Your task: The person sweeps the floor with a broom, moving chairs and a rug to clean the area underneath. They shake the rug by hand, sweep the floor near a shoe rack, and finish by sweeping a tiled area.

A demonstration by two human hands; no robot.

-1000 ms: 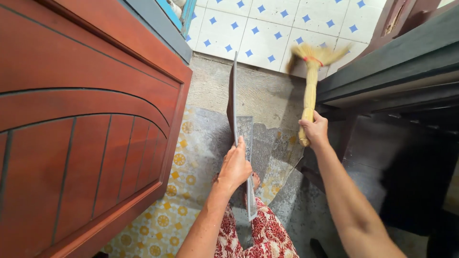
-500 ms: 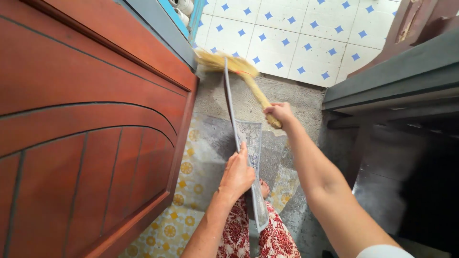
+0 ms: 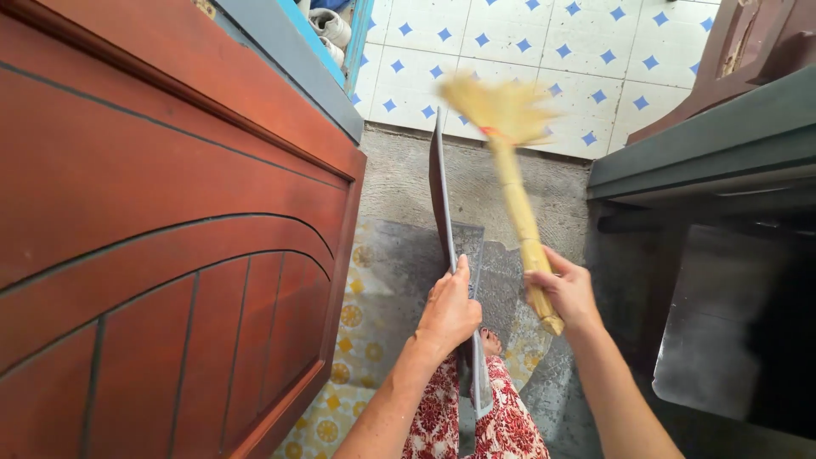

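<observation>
My left hand [image 3: 449, 313] grips the edge of a grey floor mat [image 3: 442, 204], which is lifted up on its edge and seen almost edge-on. My right hand [image 3: 565, 291] is closed around the handle of a short straw broom [image 3: 514, 183]. Its blurred bristles point away from me, over the bare concrete strip [image 3: 544, 187] just right of the mat's far end. The two hands are close together, a hand's width apart.
A red-brown wooden door [image 3: 161, 246] fills the left. Dark green furniture [image 3: 705, 144] and a dark panel [image 3: 739, 331] stand on the right. White floor tiles with blue diamonds [image 3: 527, 51] lie beyond the concrete; yellow-patterned flooring [image 3: 357, 340] lies below. Shoes [image 3: 331, 25] sit top left.
The broom swung from the right side to the left across the mat's far end, and now stands near the middle, right of the mat. My right hand has pulled back beside my left.
</observation>
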